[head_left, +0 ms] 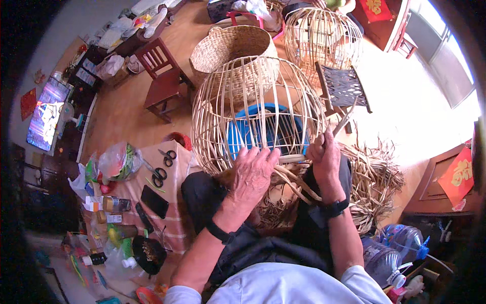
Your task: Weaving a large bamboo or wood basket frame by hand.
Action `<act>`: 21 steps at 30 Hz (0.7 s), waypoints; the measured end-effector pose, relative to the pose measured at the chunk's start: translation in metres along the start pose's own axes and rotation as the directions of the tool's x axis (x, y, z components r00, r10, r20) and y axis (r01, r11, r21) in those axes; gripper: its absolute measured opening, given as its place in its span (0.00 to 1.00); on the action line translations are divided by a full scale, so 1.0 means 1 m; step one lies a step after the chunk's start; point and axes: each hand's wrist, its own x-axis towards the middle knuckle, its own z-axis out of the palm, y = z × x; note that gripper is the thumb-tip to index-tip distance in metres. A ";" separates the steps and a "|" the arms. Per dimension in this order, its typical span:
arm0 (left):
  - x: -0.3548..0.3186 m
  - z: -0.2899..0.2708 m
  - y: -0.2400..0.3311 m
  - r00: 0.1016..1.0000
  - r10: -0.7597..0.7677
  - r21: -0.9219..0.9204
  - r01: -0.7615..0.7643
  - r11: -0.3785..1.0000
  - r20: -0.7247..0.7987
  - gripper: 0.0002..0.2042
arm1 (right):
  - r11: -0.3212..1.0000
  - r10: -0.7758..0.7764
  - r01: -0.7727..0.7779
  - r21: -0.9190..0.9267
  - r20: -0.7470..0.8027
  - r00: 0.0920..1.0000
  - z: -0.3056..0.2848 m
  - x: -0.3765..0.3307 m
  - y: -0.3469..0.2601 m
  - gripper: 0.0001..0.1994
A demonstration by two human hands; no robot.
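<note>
A cage-like basket frame (292,158) of pale, split strips lies in front of my knees, its open ribs bulging outward. Through the ribs shows a blue plastic tub (240,133). My left hand (253,172) is closed over the frame's near edge, fingertips on the ribs. Beside the frame's right side, my right hand (326,154) grips dried plant strips (345,120) that stick up past the thumb in a point. More loose strips (291,182) run between the two hands, and a pile of dried strips (372,182) lies right of my knee.
A cloth-covered table (174,230) at left bears scissors (159,177), a black phone (154,201) and bottles. Beyond stand a woven basket (230,48), another ribbed frame (324,38), a wooden chair (163,83) and a stool (344,86). Water jugs (382,258) sit lower right.
</note>
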 end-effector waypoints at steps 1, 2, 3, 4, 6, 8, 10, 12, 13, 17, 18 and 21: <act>0.001 -0.001 -0.002 1.000 0.005 -0.020 -0.005 1.000 -0.001 0.12 | 1.000 0.022 -0.022 -0.005 -0.026 0.999 -0.005 -0.003 0.004 0.23; 0.002 -0.002 -0.004 1.000 0.007 -0.018 -0.007 1.000 0.003 0.12 | 1.000 0.024 -0.024 0.000 -0.028 0.999 -0.009 -0.007 0.007 0.23; 0.003 -0.003 -0.007 1.000 0.016 -0.042 -0.016 0.999 0.011 0.12 | 0.994 -0.037 0.033 -0.105 -0.041 0.998 -0.009 -0.012 0.012 0.23; 0.005 -0.005 -0.009 0.999 0.026 -0.067 -0.025 0.997 0.018 0.11 | 0.974 -0.099 0.087 -0.210 -0.048 0.994 -0.010 -0.017 0.015 0.24; 0.009 -0.010 -0.011 1.000 0.025 -0.085 -0.023 0.996 0.014 0.09 | 0.973 -0.028 0.020 -0.231 -0.030 0.999 -0.021 -0.028 0.018 0.24; 0.009 -0.013 -0.012 0.990 -0.019 -0.117 0.035 0.993 0.140 0.07 | 0.944 -0.068 0.044 -0.328 -0.061 0.996 -0.021 -0.039 0.024 0.23; 0.007 -0.008 -0.002 0.996 -0.024 -0.102 0.033 0.994 0.091 0.05 | 0.922 -0.101 0.088 -0.377 -0.016 0.995 -0.024 -0.037 0.022 0.22; 0.002 0.001 0.014 0.992 0.017 0.108 -0.031 0.994 0.129 0.06 | 0.823 -0.147 0.126 -0.554 0.007 0.989 -0.016 -0.032 0.021 0.22; -0.003 0.004 0.024 0.994 0.009 0.140 -0.024 0.990 0.109 0.09 | 0.837 -0.147 0.106 -0.536 -0.035 0.989 -0.020 -0.028 0.023 0.22; -0.030 0.025 0.038 0.999 -0.021 0.271 0.013 0.963 0.029 0.19 | 0.738 -0.043 0.062 -0.672 0.044 0.998 -0.022 -0.045 0.020 0.19; -0.031 0.029 0.040 0.999 0.014 0.328 0.003 0.945 -0.048 0.20 | 0.675 -0.041 0.100 -0.731 0.097 0.994 -0.024 -0.047 0.024 0.19; -0.031 0.039 0.030 0.996 -0.034 0.202 0.051 0.978 -0.088 0.22 | 0.635 -0.003 0.132 -0.761 0.168 0.986 -0.009 -0.050 0.019 0.18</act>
